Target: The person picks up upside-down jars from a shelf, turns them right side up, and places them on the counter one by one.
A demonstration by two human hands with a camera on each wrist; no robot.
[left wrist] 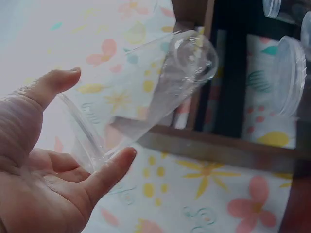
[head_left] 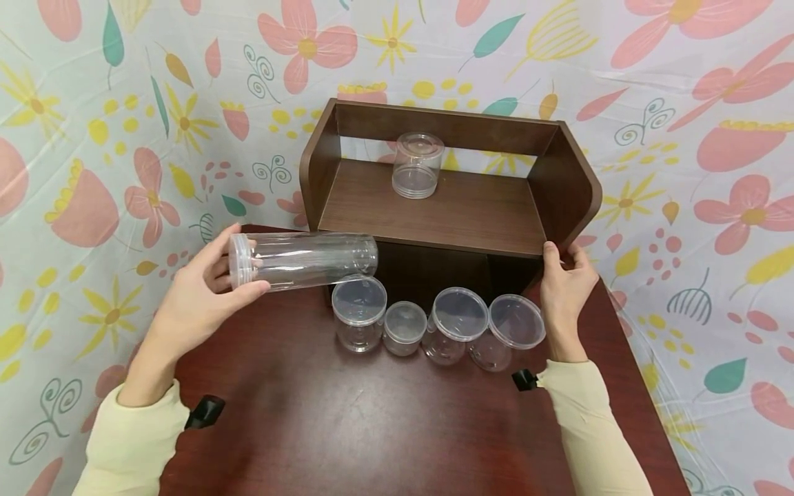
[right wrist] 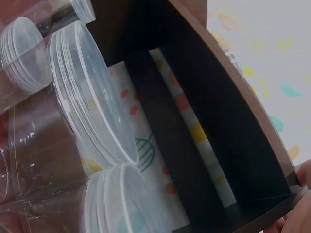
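Observation:
A tall clear plastic jar [head_left: 310,260] lies sideways in the air, left of the front of a brown wooden shelf [head_left: 434,217]. My left hand [head_left: 197,293] grips it at the ridged lid end, thumb and fingers on opposite sides. The left wrist view shows the same jar [left wrist: 155,97] slanting away from the palm, its rounded base near the shelf. My right hand [head_left: 566,289] holds the shelf's front right corner, thumb on the board's edge and other fingers partly hidden behind it. Only a bit of that hand [right wrist: 296,213] shows in the right wrist view.
Several lidded clear jars of different sizes stand in a row before the shelf, among them a small jar [head_left: 405,329] and a wide-lidded jar [head_left: 517,322]. Another clear jar [head_left: 417,167] is on the upper board. Below it is a dark lower compartment. The table [head_left: 372,427] is reddish brown.

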